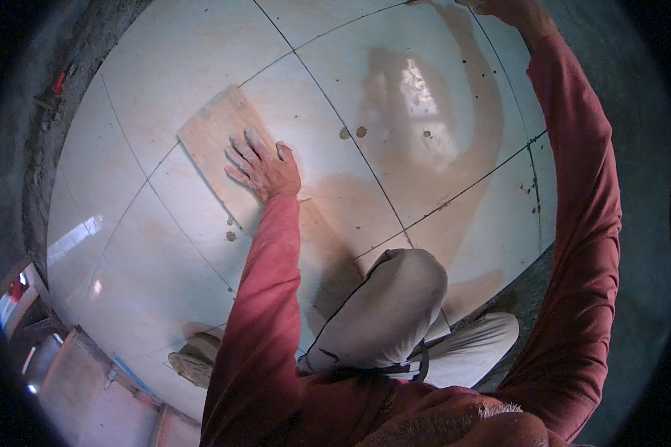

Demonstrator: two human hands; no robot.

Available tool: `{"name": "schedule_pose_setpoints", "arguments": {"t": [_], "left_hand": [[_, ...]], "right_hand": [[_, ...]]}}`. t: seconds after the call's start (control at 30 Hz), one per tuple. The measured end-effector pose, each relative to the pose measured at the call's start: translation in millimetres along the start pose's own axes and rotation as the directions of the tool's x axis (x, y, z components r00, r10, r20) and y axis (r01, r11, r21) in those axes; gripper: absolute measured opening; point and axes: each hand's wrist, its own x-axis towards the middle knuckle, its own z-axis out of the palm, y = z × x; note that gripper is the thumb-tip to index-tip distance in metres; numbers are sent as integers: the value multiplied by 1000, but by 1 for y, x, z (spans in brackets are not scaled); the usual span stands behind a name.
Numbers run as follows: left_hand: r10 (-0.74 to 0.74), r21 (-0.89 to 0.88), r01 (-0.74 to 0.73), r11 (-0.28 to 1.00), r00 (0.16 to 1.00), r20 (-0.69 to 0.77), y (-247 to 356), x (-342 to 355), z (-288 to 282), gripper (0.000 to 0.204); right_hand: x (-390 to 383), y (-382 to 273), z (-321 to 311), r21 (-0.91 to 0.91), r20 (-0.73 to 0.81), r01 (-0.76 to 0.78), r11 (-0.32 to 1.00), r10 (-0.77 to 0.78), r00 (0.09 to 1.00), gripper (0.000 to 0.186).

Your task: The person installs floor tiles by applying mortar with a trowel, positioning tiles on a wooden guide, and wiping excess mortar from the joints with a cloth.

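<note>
Likely a stiff board, not heavy; hold left and right edges. On top, spread fingers of left hand, gripping nothing. No telling for right hand.

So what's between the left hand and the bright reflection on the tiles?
The head view shows a dark tile seam and two brown spots between left hand and reflection.

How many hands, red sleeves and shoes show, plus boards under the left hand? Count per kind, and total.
Hands: 2 (left hand; right hand, cut off by the top edge)
Red sleeves: 2 (left sleeve, right sleeve)
Shoes: 1 visible shoe
Boards: 1 tan board
Total: 6
</note>
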Motion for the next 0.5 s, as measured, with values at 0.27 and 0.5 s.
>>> {"name": "schedule_pose_setpoints", "arguments": {"t": [0.27, 0.5], "left_hand": [[41, -121, -39, 992, 999, 14, 14, 4, 5, 75], [42, -66, -42, 997, 999, -8, 12, 2, 11, 75]], "right_hand": [[32, 11, -2, -192, 145, -63, 979, 92, 985, 19], [3, 20, 29, -289, 52, 23, 957, -9, 999, 19]]}}
